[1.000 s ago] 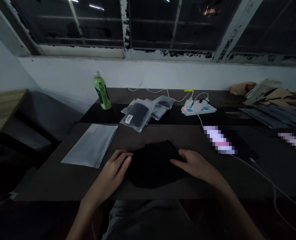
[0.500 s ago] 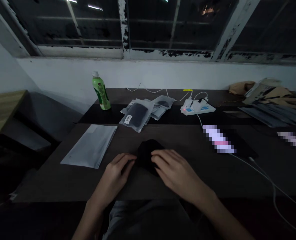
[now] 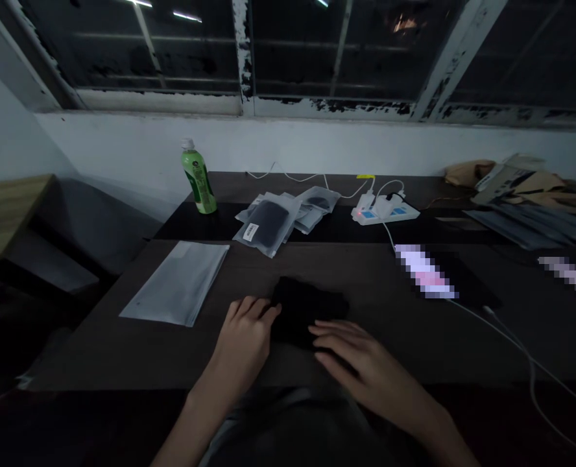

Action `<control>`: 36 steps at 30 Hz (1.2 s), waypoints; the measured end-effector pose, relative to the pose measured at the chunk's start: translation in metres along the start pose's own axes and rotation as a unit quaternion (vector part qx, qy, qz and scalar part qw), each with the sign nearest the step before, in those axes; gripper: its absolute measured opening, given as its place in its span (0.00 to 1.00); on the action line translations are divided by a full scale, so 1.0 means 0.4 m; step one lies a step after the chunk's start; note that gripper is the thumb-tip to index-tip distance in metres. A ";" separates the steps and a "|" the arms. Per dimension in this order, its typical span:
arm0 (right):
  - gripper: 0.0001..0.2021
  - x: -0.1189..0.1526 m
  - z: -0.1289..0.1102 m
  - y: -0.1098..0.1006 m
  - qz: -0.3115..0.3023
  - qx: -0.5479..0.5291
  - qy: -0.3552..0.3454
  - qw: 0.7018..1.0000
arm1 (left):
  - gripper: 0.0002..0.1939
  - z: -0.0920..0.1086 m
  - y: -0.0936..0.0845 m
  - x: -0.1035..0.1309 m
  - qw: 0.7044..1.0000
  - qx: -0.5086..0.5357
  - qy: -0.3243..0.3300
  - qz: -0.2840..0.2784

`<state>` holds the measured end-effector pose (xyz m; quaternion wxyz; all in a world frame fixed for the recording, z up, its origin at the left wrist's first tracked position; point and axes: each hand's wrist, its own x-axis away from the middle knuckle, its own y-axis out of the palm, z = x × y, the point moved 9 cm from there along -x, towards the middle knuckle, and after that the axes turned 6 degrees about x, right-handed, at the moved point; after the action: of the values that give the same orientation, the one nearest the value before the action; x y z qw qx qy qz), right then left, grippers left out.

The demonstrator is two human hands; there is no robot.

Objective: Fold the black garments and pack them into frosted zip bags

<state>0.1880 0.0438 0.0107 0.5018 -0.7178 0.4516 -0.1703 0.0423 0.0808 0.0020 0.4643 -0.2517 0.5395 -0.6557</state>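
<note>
A black piece of fabric [image 3: 307,303] lies on the dark table in front of me; its exact kind is too dark to tell. At its left edge, my left hand [image 3: 248,331] is closed, with thumb and fingertips pinching the fabric. My right hand [image 3: 359,360] rests over the lower right part, fingers stretched out and thumb apart, touching the cloth. To the left lies a flat frosted zip bag [image 3: 178,283]. Behind the fabric, several frosted bags with dark contents [image 3: 268,220] are piled, the top one bearing a white label.
A green bottle [image 3: 198,178] stands at the back left. A white power strip [image 3: 385,213] with plugs and cables sits at the back right. Closer on the right is a phone-like device [image 3: 468,279] with a white cable [image 3: 512,337]. Brown packaging [image 3: 536,185] and grey bags [image 3: 531,224] lie far right.
The black fabric has gone from a bunched shape to a flatter, wider one. My right hand has moved right and toward me, its fingers flatter; my left hand has shifted slightly right.
</note>
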 end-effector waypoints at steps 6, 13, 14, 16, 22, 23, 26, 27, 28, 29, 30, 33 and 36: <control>0.12 -0.067 0.038 -0.108 0.077 0.058 0.025 0.995 | 0.13 -0.088 -0.123 0.055 0.983 -0.019 -0.110 0.145; 0.26 -0.200 0.089 -0.005 -0.143 0.092 -0.028 0.985 | 0.25 -0.334 -0.158 0.095 0.942 -0.085 -0.307 0.104; 0.26 -0.208 0.098 0.010 -0.163 0.096 -0.027 0.982 | 0.25 -0.351 -0.154 0.099 0.936 -0.078 -0.329 0.092; 0.25 -0.220 0.112 0.023 -0.176 0.098 -0.020 0.979 | 0.24 -0.366 -0.148 0.107 0.926 -0.066 -0.364 0.075; 0.12 -0.242 0.115 0.007 -0.198 0.039 -0.022 0.979 | 0.21 -0.350 -0.149 0.117 0.916 -0.069 -0.391 0.055; 0.10 -0.244 0.114 0.003 -0.205 0.032 -0.034 0.978 | 0.21 -0.353 -0.149 0.121 0.916 -0.061 -0.393 0.057; 0.09 -0.246 0.113 -0.004 -0.222 0.011 -0.062 0.973 | 0.18 -0.370 -0.148 0.131 0.917 -0.016 -0.392 0.074; 0.10 -0.246 0.115 -0.004 -0.226 0.003 -0.065 0.972 | 0.17 -0.377 -0.147 0.133 0.918 0.002 -0.388 0.082; 0.11 -0.246 0.118 -0.005 -0.226 -0.005 -0.065 0.972 | 0.16 -0.383 -0.145 0.134 0.919 0.018 -0.383 0.089; 0.12 -0.245 0.122 -0.004 -0.225 -0.012 -0.061 0.972 | 0.16 -0.388 -0.143 0.136 0.919 0.030 -0.382 0.094; 0.13 -0.244 0.126 -0.003 -0.222 -0.018 -0.057 0.973 | 0.16 -0.393 -0.140 0.138 0.918 0.035 -0.382 0.095; 0.13 -0.242 0.134 0.001 -0.213 -0.035 -0.047 0.975 | 0.17 -0.395 -0.137 0.139 0.921 -0.002 -0.378 0.090; 0.13 -0.241 0.135 0.000 -0.204 -0.046 -0.051 0.977 | 0.18 -0.369 -0.139 0.125 0.938 -0.066 -0.329 0.085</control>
<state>0.1741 0.1536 0.0072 0.4457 -0.8245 0.2771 -0.2115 -0.1213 0.1059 0.0028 0.6521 -0.4363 0.4183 -0.4576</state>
